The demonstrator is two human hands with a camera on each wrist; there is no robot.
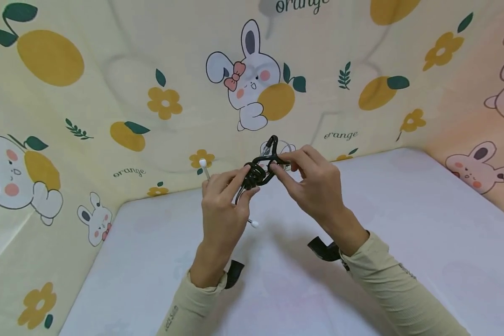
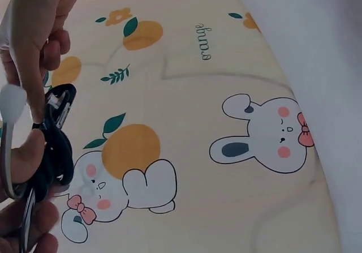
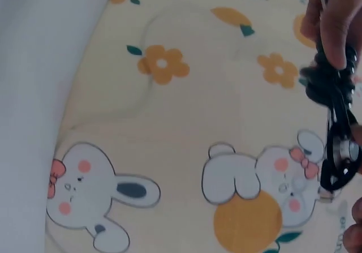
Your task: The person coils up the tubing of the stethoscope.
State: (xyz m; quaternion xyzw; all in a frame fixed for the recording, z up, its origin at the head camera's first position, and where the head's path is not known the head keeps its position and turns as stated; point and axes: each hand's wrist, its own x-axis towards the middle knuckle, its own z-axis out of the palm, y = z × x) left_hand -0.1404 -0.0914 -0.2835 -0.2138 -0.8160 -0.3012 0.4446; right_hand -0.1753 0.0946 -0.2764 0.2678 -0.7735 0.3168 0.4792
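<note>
A stethoscope with black tubing (image 1: 256, 173) is held up above the table between both hands. Its tubing is bunched into coils, with a loop standing up at the top. My left hand (image 1: 224, 200) grips the bunched part and the metal ear tubes between thumb and fingers. One white ear tip (image 1: 203, 163) sticks out above that hand, the other below it. My right hand (image 1: 317, 182) pinches the tubing at the far end of the bundle. In the right wrist view a silvery round part (image 3: 346, 149) shows inside a black loop, partly hidden by fingers.
A white-topped table (image 1: 285, 289) lies under the hands. Behind it hangs a cream cloth (image 1: 185, 60) printed with rabbits, oranges and flowers. Black curved pieces (image 1: 324, 249) jut from beneath both wrists, by the beige sleeves.
</note>
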